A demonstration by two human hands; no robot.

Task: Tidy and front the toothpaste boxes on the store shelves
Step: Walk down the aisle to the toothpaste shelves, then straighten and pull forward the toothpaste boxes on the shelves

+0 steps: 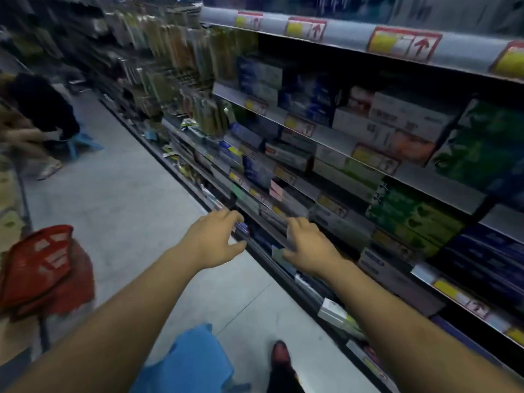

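The person's 2 arms reach toward the low shelves point(334, 141) on the right side of the aisle. The left hand point(215, 236) has its fingers spread and loosely bent, holding nothing, just in front of a lower shelf edge. The right hand point(309, 248) beside it is equally relaxed and empty. Its fingertips are at the shelf front, and the blur hides whether they touch a box. The toothpaste boxes point(402, 120) lie stacked in rows along the shelves, with green boxes point(414, 222) just right of the right hand. A red basket point(39, 265) stands on the floor point(127, 208) to the left. Another person point(42, 109) bends low farther down the aisle.
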